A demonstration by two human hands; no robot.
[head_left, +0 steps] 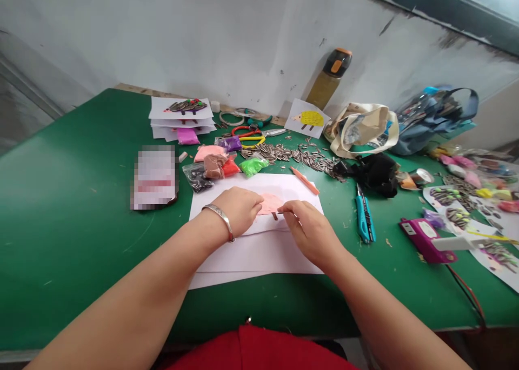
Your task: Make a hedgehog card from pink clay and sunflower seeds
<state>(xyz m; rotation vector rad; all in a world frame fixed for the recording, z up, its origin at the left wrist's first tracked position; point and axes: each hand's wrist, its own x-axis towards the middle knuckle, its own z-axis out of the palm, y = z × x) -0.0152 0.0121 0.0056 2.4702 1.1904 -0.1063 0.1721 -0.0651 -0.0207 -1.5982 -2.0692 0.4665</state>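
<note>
Along a grey wall, a green table bears paper.

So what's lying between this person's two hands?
In the head view, a flat pink shape lies between the left hand and right hand, a short dark strip at its lower edge, on white paper.

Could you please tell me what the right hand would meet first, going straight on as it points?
The right hand would probably meet the pink shape first, with the left hand beyond it; depth here is hard to judge.
</note>
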